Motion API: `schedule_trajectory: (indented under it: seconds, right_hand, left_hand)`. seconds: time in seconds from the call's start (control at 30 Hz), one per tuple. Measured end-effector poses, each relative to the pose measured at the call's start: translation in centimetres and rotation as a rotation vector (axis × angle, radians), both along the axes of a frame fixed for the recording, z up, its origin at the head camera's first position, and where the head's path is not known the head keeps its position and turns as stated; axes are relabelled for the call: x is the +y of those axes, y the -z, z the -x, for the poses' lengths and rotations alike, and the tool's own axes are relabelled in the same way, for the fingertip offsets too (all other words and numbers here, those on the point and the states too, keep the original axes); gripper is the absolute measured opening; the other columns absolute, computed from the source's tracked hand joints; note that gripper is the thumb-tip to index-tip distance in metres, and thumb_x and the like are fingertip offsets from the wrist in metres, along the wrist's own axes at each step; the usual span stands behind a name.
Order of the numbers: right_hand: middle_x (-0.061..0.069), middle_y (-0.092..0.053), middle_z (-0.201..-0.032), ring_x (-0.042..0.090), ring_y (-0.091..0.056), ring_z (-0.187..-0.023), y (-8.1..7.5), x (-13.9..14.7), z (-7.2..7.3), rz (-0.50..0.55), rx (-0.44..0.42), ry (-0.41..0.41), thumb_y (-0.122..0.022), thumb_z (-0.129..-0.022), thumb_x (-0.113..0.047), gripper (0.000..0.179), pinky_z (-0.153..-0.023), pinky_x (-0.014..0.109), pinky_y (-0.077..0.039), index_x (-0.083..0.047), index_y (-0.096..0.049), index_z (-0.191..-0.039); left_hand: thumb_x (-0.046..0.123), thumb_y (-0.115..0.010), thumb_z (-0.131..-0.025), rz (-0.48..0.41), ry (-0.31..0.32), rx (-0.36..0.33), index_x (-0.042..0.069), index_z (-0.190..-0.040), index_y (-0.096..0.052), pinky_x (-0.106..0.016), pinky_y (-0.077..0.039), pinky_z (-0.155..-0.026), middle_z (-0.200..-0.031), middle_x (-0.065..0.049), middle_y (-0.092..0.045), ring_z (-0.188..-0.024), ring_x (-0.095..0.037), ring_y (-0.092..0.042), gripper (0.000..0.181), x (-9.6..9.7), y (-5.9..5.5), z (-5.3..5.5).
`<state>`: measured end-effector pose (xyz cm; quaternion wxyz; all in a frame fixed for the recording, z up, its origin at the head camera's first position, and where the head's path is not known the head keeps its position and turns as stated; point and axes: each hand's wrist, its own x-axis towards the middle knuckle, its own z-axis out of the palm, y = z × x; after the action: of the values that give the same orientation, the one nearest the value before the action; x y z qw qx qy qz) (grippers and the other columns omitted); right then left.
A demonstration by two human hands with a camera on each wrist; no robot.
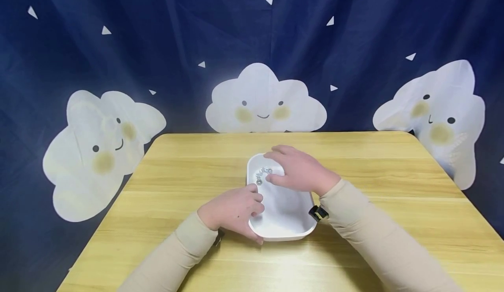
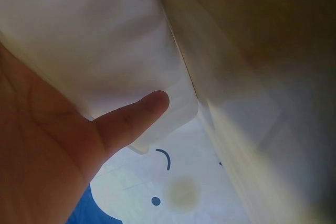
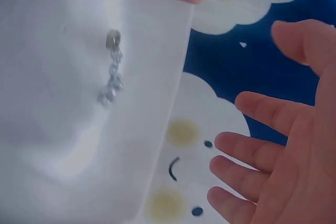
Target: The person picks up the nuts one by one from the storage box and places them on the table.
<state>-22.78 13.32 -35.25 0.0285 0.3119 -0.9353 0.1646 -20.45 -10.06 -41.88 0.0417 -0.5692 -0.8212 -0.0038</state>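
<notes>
A white rectangular basin (image 1: 283,213) with rounded corners sits in front of me. Several small shiny ring-like pieces (image 1: 264,171), silvery and clear, lie in a curved line inside its far left corner. My left hand (image 1: 238,206) grips the basin's left side, fingers curled over the rim. Its thumb (image 2: 134,119) presses along the outer wall in the left wrist view. Over the far right corner hovers my right hand (image 1: 297,167), with nothing in it. Seen from the right wrist, its fingers (image 3: 252,150) are spread and loosely extended, beside the small pieces in that view.
The wooden table (image 1: 189,161) extends around the basin on all sides. Behind it hangs a dark blue curtain (image 1: 220,16) printed with white clouds and small triangles. A black and yellow device (image 1: 318,213) is worn at my right wrist.
</notes>
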Motion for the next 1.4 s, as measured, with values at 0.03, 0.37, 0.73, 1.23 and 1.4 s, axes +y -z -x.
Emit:
schedule_trajectory:
  seconds: [0.03, 0.37, 0.73, 1.23, 1.4]
  right_hand:
    - [0.013, -0.053, -0.144, 0.031, -0.05, -0.132, 0.2, -0.4, 0.2, -0.008, -0.013, -0.002, -0.064, -0.092, -0.048, 0.06, -0.104, 0.049, -0.043, -0.013, -0.058, -0.141]
    - [0.009, -0.061, -0.129, 0.023, -0.061, -0.107, 2.7, -3.2, 2.3, -0.11, -0.098, -0.025, -0.062, -0.091, -0.033, 0.049, -0.087, 0.039, -0.051, -0.013, -0.062, -0.135]
    - [-0.004, -0.053, -0.099, 0.013, -0.05, -0.087, 5.8, -4.0, 2.7, -0.134, -0.119, -0.024, -0.075, -0.086, -0.02, 0.04, -0.076, 0.032, -0.047, -0.021, -0.067, -0.126]
    - [-0.006, -0.052, -0.089, 0.012, -0.051, -0.079, 6.7, -3.9, 3.2, -0.163, -0.138, -0.1, -0.07, -0.08, -0.005, 0.033, -0.072, 0.028, -0.045, -0.026, -0.069, -0.105]
    - [-0.007, -0.056, -0.088, 0.012, -0.054, -0.078, 6.6, -3.8, 3.3, -0.18, -0.179, -0.073, -0.07, -0.082, -0.006, 0.024, -0.074, 0.029, -0.046, -0.023, -0.069, -0.1]
  left_hand:
    - [0.08, -0.07, -0.069, 0.003, 0.0, 0.002, 0.022, -0.069, -0.053, -0.024, -0.031, -0.07, -0.073, 0.013, -0.038, -0.078, -0.014, -0.036, 0.06, 0.0, 0.0, 0.0]
    - [0.078, -0.072, -0.067, -0.012, -0.004, 0.014, 0.023, -0.067, -0.04, -0.024, -0.032, -0.07, -0.074, 0.012, -0.036, -0.079, -0.014, -0.035, 0.063, 0.1, -0.1, -0.2]
    - [0.075, -0.076, -0.065, -0.023, -0.015, -0.008, 0.024, -0.067, -0.04, -0.024, -0.034, -0.075, -0.076, 0.013, -0.037, -0.082, -0.015, -0.037, 0.062, 0.2, 0.0, -0.3]
    - [0.076, -0.075, -0.066, -0.005, -0.055, -0.041, 0.023, -0.068, -0.046, -0.022, -0.032, -0.068, -0.074, 0.012, -0.036, -0.081, -0.013, -0.036, 0.061, -0.1, 0.2, -0.3]
    - [0.076, -0.075, -0.065, -0.008, -0.052, -0.047, 0.023, -0.067, -0.045, -0.022, -0.032, -0.068, -0.073, 0.012, -0.035, -0.081, -0.013, -0.036, 0.062, 0.1, 0.1, -0.2]
